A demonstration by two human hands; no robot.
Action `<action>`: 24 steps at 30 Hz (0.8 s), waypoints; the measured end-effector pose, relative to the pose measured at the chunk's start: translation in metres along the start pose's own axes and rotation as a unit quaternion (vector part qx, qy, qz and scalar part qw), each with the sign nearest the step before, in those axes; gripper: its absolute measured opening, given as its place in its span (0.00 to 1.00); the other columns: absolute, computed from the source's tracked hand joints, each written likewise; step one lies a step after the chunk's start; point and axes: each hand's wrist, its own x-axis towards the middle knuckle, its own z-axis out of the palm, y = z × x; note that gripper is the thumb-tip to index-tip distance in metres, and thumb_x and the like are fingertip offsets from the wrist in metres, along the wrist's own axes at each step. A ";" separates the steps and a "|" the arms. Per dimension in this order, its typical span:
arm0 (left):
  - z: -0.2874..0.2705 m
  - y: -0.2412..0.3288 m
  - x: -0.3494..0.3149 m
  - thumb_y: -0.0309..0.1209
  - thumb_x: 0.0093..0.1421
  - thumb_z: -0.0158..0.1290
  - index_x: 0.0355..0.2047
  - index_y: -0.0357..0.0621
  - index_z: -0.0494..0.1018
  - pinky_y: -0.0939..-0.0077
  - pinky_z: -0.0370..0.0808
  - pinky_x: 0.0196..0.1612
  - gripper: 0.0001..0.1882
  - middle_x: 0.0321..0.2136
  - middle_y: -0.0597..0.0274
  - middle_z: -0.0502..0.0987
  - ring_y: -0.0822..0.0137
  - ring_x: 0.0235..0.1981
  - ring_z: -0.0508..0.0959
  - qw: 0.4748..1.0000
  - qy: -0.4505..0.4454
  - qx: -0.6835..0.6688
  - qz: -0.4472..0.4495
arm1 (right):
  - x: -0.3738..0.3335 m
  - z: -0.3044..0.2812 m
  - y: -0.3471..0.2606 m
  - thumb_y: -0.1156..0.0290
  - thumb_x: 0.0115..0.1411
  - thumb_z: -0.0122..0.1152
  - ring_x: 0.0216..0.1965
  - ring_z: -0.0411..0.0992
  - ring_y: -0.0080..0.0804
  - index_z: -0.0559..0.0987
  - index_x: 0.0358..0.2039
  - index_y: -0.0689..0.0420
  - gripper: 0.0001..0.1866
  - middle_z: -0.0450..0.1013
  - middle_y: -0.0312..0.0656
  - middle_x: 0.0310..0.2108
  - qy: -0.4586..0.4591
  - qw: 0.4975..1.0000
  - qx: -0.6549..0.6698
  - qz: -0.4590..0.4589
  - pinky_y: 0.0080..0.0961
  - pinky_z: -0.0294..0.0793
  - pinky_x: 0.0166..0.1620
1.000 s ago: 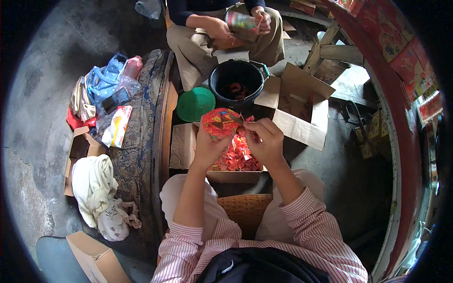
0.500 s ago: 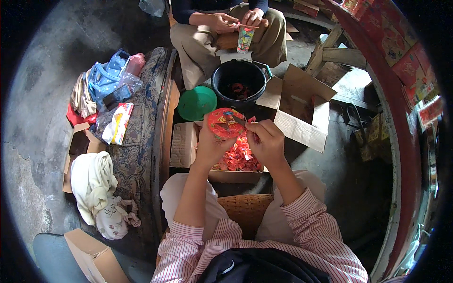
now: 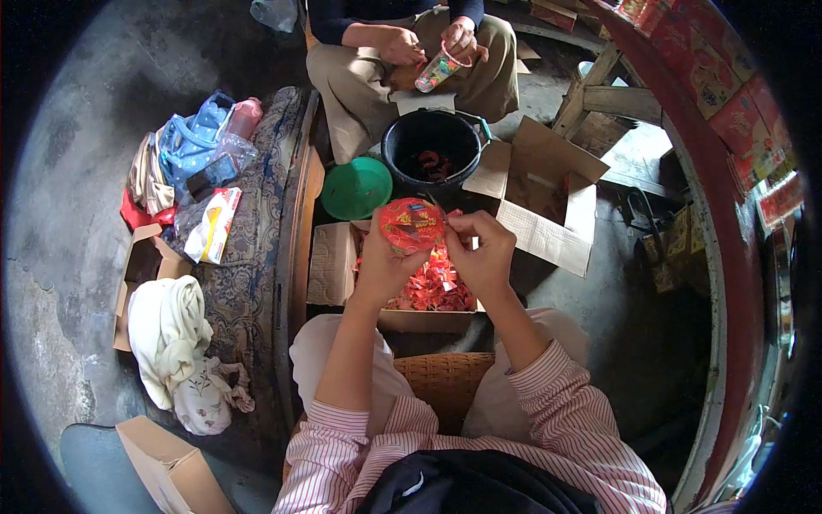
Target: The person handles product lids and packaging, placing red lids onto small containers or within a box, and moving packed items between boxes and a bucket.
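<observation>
My left hand [image 3: 383, 267] is closed around a round plastic cup with a red printed top [image 3: 411, 225], its top facing up. At the cup's right edge my right hand [image 3: 482, 250] is pinched around a small dark-bladed knife [image 3: 431, 200]; only part of the blade shows and the handle is hidden in my fingers. Below both hands stands a cardboard box [image 3: 426, 320] with many red scraps [image 3: 432, 289] inside.
A black bucket [image 3: 390, 167] and a green basin [image 3: 355, 193] stand beyond the box. Facing me, a seated person holds a printed clear cup [image 3: 437, 72]. An open carton [image 3: 548, 236] lies to the right; a patterned mattress [image 3: 244, 283] with cloths [image 3: 167, 330] is left.
The knife blade has moved off the cup's top to its far right edge. Across from me, the person has tilted their cup and drawn one hand away from its rim.
</observation>
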 end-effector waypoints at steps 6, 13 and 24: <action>0.001 -0.004 0.001 0.24 0.45 0.59 0.43 0.38 0.63 0.75 0.69 0.44 0.25 0.38 0.60 0.71 0.69 0.40 0.73 0.994 -0.007 -0.096 -0.052 | 0.001 0.000 0.009 0.83 0.45 0.62 0.25 0.71 0.19 0.77 0.26 0.63 0.06 0.74 0.39 0.24 0.005 0.991 0.116 0.072 0.14 0.70 0.28; -0.001 -0.002 0.002 0.25 0.46 0.58 0.44 0.38 0.63 0.75 0.69 0.45 0.24 0.39 0.59 0.72 0.70 0.41 0.73 0.999 0.002 -0.044 -0.022 | 0.001 -0.002 -0.006 0.84 0.43 0.62 0.23 0.72 0.20 0.77 0.24 0.63 0.06 0.73 0.40 0.22 0.012 0.999 0.040 -0.017 0.14 0.70 0.25; 0.006 -0.009 0.001 0.25 0.46 0.57 0.45 0.39 0.62 0.74 0.68 0.46 0.25 0.39 0.59 0.71 0.69 0.41 0.72 0.996 -0.030 -0.073 -0.032 | -0.002 0.000 -0.003 0.84 0.39 0.62 0.22 0.72 0.29 0.76 0.25 0.60 0.09 0.72 0.42 0.22 0.052 0.993 -0.057 -0.094 0.20 0.70 0.23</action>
